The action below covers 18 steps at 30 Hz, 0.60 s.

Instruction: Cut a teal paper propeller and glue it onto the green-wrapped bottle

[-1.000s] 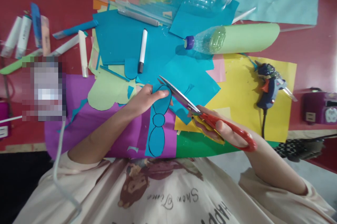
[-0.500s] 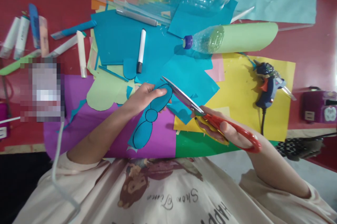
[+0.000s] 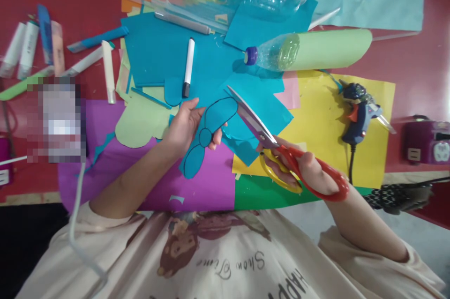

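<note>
My left hand (image 3: 188, 125) holds a blue paper bow cutout (image 3: 221, 112), some fingers behind it. Black marker lines on the cutout outline two loops and a round centre. In my right hand (image 3: 298, 168) is a pair of scissors (image 3: 256, 125) with one red and one yellow handle. The blades look nearly closed, and their tips lie by the upper right loop of the cutout; whether they touch it I cannot tell. Under the blades are blue paper sheets (image 3: 260, 102). A small pale scrap (image 3: 176, 199) rests on the purple paper (image 3: 218, 186) below.
A white marker (image 3: 189, 67) lies on blue paper ahead. Beyond it is a bottle wrapped in green paper (image 3: 326, 50). A hot glue gun (image 3: 358, 116) rests on yellow paper at right. Several markers (image 3: 30, 48) and a blurred phone (image 3: 59, 118), its cable trailing toward me, are at left.
My left hand has turned and raised the bow cutout, its lower end moving up and right. The scissors have shifted slightly right, with their tips higher.
</note>
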Tool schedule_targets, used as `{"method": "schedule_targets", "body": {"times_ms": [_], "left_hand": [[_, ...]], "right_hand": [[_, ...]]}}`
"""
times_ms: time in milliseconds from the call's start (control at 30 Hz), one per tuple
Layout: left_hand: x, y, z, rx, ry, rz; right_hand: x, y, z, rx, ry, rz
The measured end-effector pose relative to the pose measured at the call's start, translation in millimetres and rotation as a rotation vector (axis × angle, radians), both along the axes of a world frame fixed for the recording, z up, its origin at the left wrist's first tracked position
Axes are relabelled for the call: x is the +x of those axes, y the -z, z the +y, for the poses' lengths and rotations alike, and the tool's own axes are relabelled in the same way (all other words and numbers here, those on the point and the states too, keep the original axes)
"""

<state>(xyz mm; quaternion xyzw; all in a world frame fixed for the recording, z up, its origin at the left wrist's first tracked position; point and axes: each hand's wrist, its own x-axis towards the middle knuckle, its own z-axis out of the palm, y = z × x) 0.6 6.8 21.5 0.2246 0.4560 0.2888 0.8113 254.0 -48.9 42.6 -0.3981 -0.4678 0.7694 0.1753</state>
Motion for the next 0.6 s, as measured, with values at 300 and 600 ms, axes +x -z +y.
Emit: {"method": "schedule_targets", "body": {"times_ms": [300, 600], "left_hand": [[-4.2, 8.4, -0.4, -0.084, -0.307, -0.084], [5.5, -6.8, -15.1, 0.494, 0.113, 0.309]], "right_hand": [[-19.3, 3.1, -3.4, -0.049, 0.22, 0.025], [-24.9, 9.5, -12.7, -0.064, 0.221, 0.06]]}}
